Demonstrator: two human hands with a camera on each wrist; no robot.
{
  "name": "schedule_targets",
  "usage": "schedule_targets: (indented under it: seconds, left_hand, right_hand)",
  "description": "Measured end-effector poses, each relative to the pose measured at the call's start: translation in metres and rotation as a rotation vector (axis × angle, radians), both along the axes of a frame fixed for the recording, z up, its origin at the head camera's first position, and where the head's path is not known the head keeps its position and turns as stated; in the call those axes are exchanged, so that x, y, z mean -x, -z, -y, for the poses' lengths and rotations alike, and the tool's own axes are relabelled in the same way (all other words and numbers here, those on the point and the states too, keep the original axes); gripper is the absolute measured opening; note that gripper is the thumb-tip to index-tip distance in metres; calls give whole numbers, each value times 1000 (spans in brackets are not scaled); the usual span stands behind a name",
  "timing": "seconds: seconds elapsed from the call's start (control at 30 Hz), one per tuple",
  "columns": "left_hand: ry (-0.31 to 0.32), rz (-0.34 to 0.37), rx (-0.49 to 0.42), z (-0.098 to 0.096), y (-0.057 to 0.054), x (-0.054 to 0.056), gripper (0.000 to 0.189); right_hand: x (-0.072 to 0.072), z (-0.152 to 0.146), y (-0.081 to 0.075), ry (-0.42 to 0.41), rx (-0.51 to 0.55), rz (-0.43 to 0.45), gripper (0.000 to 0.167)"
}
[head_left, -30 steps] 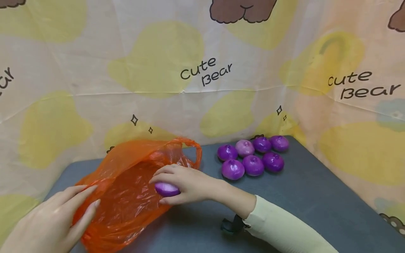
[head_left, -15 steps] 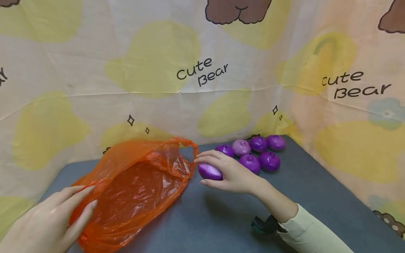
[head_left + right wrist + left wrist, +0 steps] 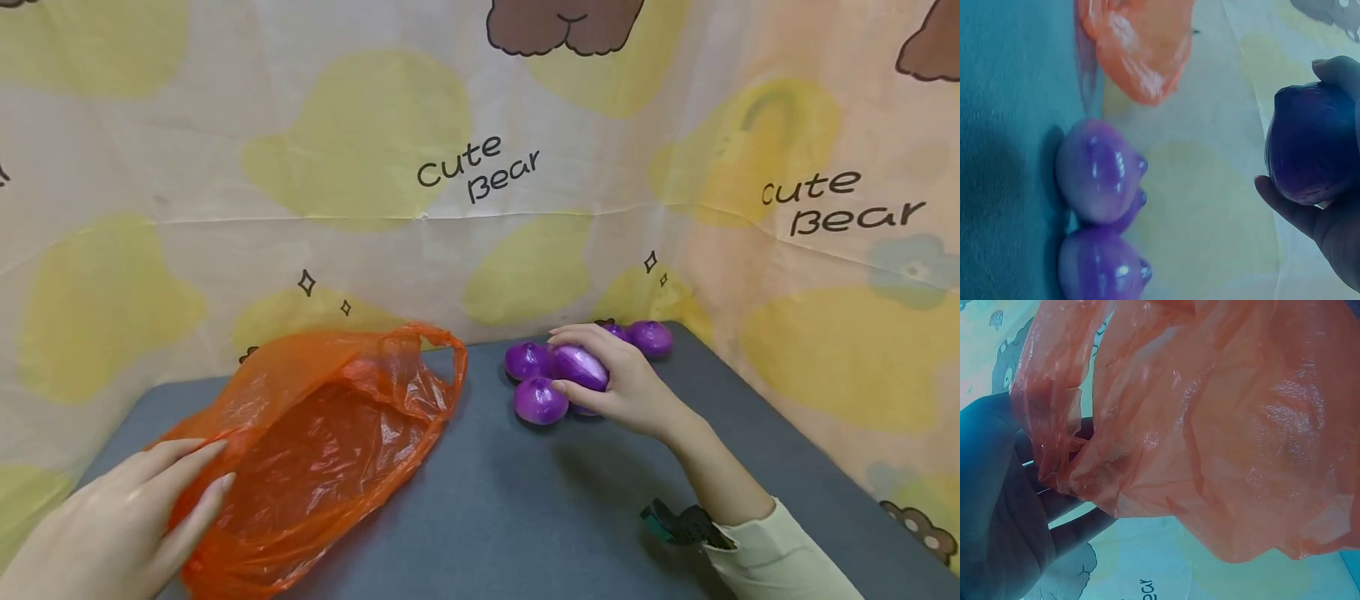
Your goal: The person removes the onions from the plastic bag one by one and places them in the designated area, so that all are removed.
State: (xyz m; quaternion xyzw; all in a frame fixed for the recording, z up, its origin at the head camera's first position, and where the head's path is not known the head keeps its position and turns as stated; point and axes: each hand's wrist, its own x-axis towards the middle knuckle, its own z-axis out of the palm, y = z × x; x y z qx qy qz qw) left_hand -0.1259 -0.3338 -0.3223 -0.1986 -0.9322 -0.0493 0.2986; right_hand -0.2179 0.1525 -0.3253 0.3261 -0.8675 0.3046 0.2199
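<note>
An orange plastic bag [image 3: 322,467] lies on its side with its mouth facing the front right. My left hand [image 3: 135,521] pinches the bag's near left rim between fingers and thumb. In the left wrist view the bag's thin film [image 3: 1229,444] hangs in front of that hand's fingers [image 3: 1079,525]. A purple onion [image 3: 580,367] is in my right hand [image 3: 637,392], gripped between thumb and fingers above the cluster of onions. The right wrist view has this held onion [image 3: 1310,144] raised off the table. Two onions, one in front [image 3: 542,402] and one behind [image 3: 527,362], sit left of it.
Another onion [image 3: 650,339] sits at the back right; others are partly hidden behind my right hand. The grey table [image 3: 465,517] meets a printed cloth [image 3: 360,150] at the back and right. A dark device [image 3: 678,525] is strapped at my right wrist.
My right hand has carried the onion from the bag's mouth rightward, to over the onion cluster. My left hand and the bag stay nearly where they were.
</note>
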Motion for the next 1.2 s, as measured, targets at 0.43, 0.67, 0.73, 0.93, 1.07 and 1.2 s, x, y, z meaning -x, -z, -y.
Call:
schedule_targets:
  seconds: [0.43, 0.67, 0.73, 0.93, 1.07, 1.2]
  left_hand:
    - [2, 30, 28, -3, 2, 6, 35]
    - [45, -28, -5, 1, 7, 10, 40]
    - [57, -42, -20, 4, 7, 11, 43]
    - [67, -51, -55, 7, 11, 12, 42]
    - [76, -67, -76, 7, 12, 12, 42]
    - [72, -67, -75, 7, 12, 13, 42]
  right_hand:
    - [28, -57, 5, 385, 111, 60, 54]
    - [32, -93, 11, 631, 277, 228, 63]
    - [33, -103, 15, 669, 325, 270, 66]
    - [41, -130, 34, 661, 532, 404, 61]
    - [44, -144, 45, 617, 690, 493, 40]
    - [45, -155, 54, 612, 732, 521, 29]
